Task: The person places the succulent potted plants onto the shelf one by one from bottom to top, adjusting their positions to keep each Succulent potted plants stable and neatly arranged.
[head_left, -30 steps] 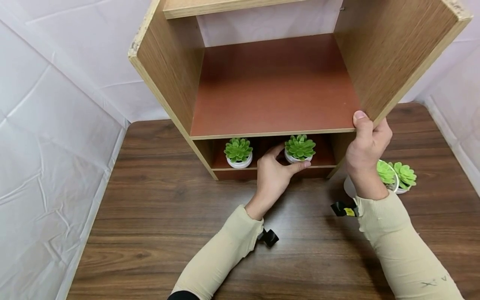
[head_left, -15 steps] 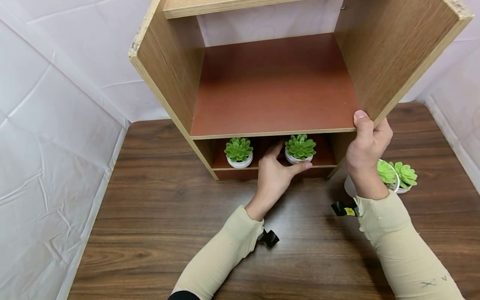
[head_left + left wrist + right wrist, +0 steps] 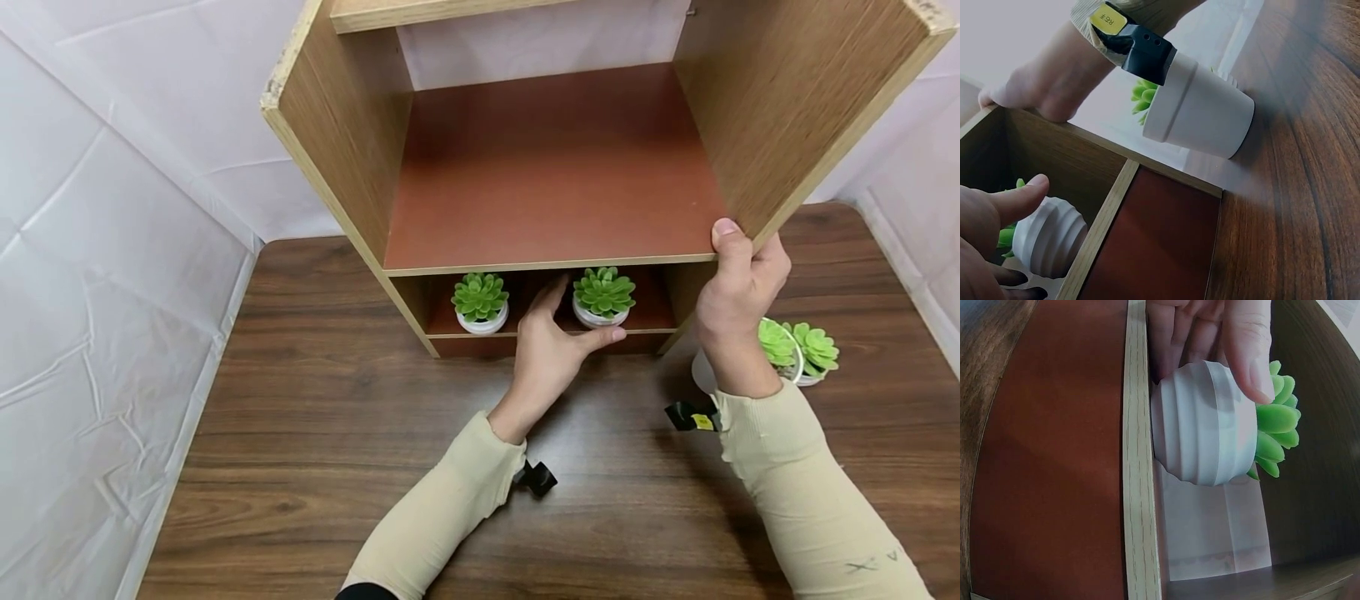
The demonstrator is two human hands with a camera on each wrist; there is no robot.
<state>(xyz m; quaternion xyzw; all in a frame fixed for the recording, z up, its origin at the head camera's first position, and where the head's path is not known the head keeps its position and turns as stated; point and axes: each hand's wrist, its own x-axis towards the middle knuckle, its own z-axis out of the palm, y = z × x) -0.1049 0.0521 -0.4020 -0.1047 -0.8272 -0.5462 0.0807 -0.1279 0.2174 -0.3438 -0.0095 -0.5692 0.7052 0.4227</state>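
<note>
In the head view my left hand is round a small green succulent in a white pot, in the cabinet's low compartment. The thumb lies at the pot's front and the fingers reach along its left side. The right wrist view shows the thumb over the rim of the ribbed white pot. My right hand grips the right side panel of the wooden cabinet, thumb at the shelf's front corner. A similar potted succulent stands to the left in the same compartment.
Above the compartment spans a red-brown shelf. Partly behind my right wrist, a white bucket-like pot with a green plant stands on the wooden table; another succulent is beside it. White sheeted walls surround the table.
</note>
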